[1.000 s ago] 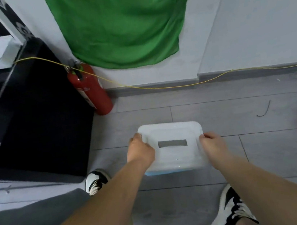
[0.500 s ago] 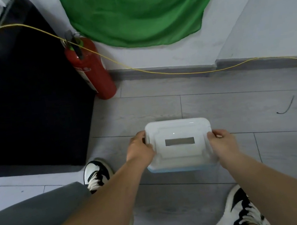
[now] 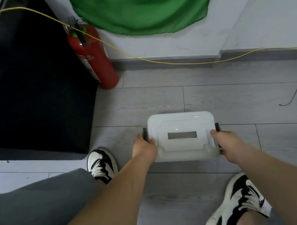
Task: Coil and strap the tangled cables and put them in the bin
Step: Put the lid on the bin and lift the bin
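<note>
Left hand [image 3: 145, 148] and right hand [image 3: 225, 142] each grip a side of the closed bin [image 3: 185, 157]; bin-prep step, I reckon; next I unclip and lift the lid [image 3: 179, 125].

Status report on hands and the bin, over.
Left hand grips bin at left end, right hand at right end. Bin lidded. Fire extinguisher well clear, nothing blocking.

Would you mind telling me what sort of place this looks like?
Probably an indoor workroom or studio corner: grey plank floor, a red fire extinguisher, and a green cloth hung on the white wall.
</note>
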Available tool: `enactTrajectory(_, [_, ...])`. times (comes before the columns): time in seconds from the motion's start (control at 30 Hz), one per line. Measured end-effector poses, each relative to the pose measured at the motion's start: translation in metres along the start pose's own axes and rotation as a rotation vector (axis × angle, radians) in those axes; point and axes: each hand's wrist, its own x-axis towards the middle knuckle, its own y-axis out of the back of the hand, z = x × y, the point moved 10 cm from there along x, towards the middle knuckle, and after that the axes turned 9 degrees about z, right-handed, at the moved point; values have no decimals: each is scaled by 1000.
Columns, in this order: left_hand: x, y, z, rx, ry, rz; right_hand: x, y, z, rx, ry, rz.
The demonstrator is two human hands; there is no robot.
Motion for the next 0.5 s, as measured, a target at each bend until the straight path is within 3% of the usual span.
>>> enactTrajectory(0.17, [4, 8, 11, 151, -64, 38, -1, 13, -18, -128, 194, 155])
enactTrajectory(0.37, [2, 7, 22, 235, -148, 54, 6, 3, -9, -217, 147, 119])
enactTrajectory(0.5, [-4, 7, 21, 253, -126, 97, -11, 4, -23, -344, 293, 166])
